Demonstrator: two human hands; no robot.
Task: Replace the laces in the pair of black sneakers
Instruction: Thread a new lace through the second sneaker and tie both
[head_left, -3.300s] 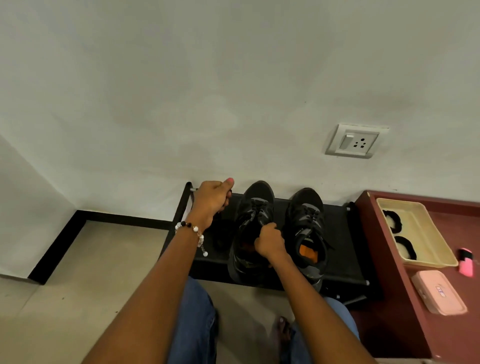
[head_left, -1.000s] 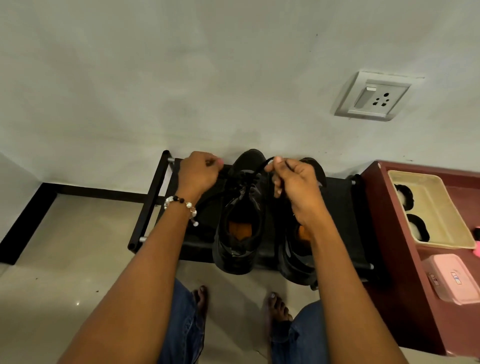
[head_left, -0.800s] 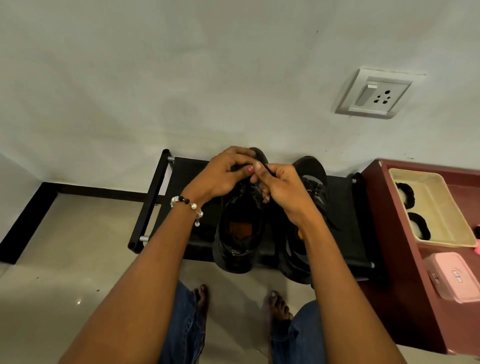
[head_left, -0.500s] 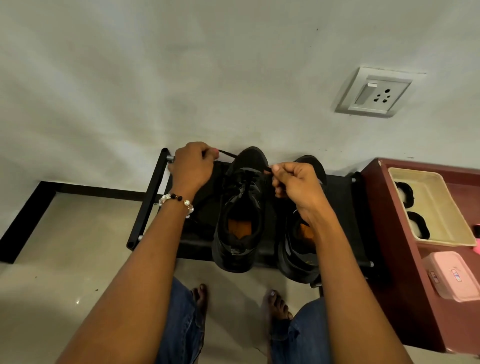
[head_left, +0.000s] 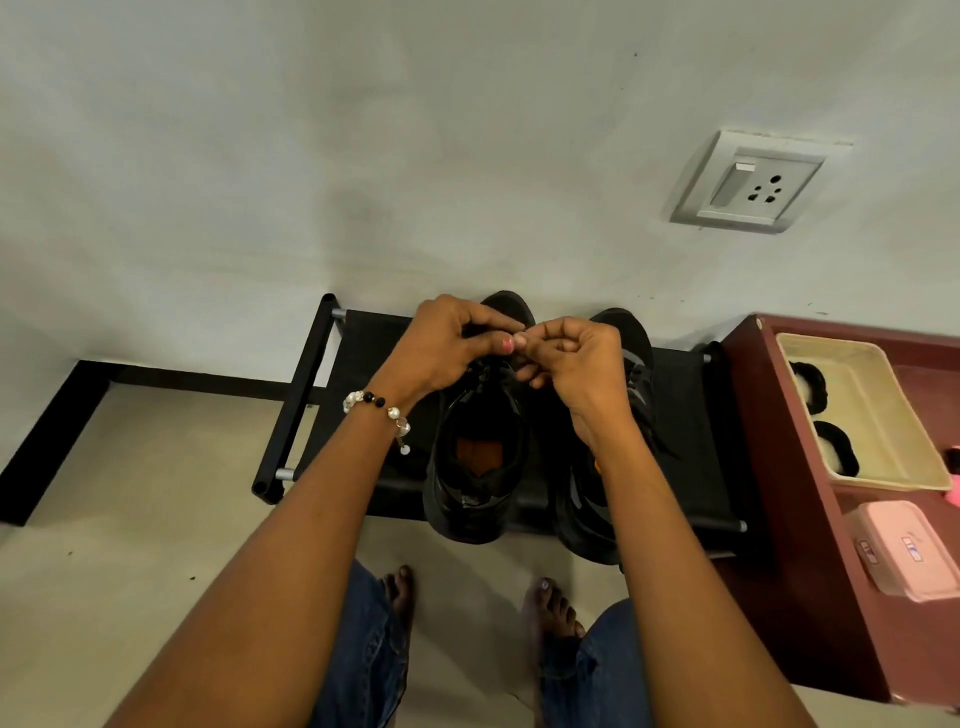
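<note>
Two black sneakers stand side by side on a low black rack (head_left: 685, 415), toes to the wall. The left sneaker (head_left: 475, 467) shows its orange insole. The right sneaker (head_left: 631, 353) is partly covered by my right forearm. My left hand (head_left: 447, 345) and my right hand (head_left: 576, 358) meet above the left sneaker's front, fingertips touching, both pinching the black lace of that shoe. The lace itself is mostly hidden by the fingers. A bead bracelet (head_left: 376, 410) sits on my left wrist.
A dark red cabinet (head_left: 789, 467) stands to the right, holding a beige tray (head_left: 862, 410) with two black items and a pink box (head_left: 904, 553). A wall socket (head_left: 753, 184) is above. My bare feet (head_left: 400, 597) rest on the tiled floor in front of the rack.
My hands, apart and pulling the lace ends sideways half a second ago, have come together above the left sneaker's front. The sneakers have stayed in place.
</note>
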